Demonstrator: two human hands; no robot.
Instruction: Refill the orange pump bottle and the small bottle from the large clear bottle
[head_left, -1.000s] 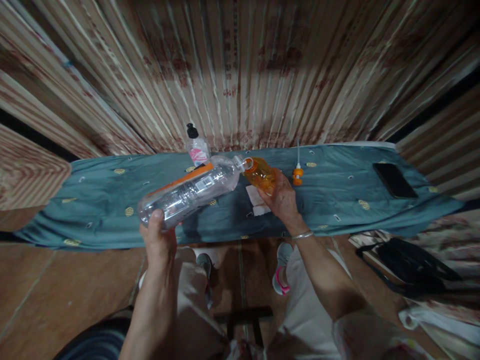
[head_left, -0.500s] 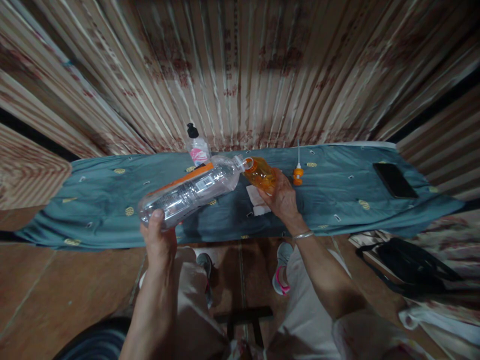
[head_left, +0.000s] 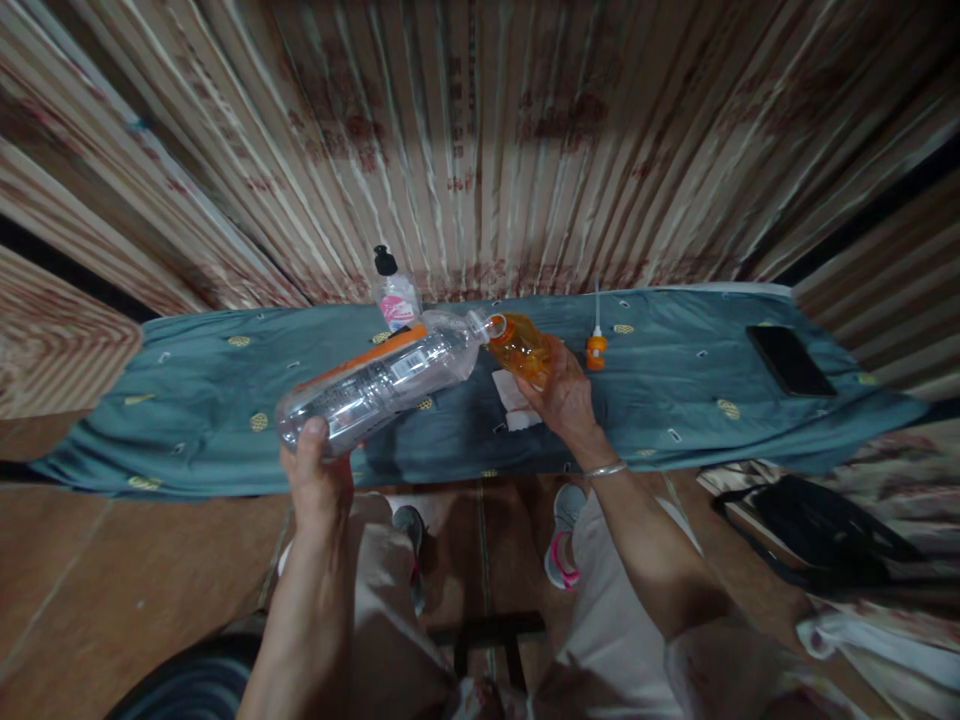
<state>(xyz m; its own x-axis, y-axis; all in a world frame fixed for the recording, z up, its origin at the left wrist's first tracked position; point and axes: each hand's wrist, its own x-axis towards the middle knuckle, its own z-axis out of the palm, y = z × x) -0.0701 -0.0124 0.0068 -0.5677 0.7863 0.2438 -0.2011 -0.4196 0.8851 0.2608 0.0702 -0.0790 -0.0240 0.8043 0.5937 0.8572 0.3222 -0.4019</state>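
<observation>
Now your left hand (head_left: 319, 480) wraps the base of a clear ribbed plastic bottle (head_left: 379, 385) | long axis tilted, mouth up-right, meeting the small orange bottle (head_left: 520, 347) | your right hand (head_left: 564, 398) is closed on that glossy, translucent orange bottle, neck pointing left | both over the teal patterned cloth (head_left: 675, 400).

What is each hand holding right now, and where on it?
The left hand grips the clear bottle at its base. The right hand holds the small orange bottle around its lower body.
</observation>
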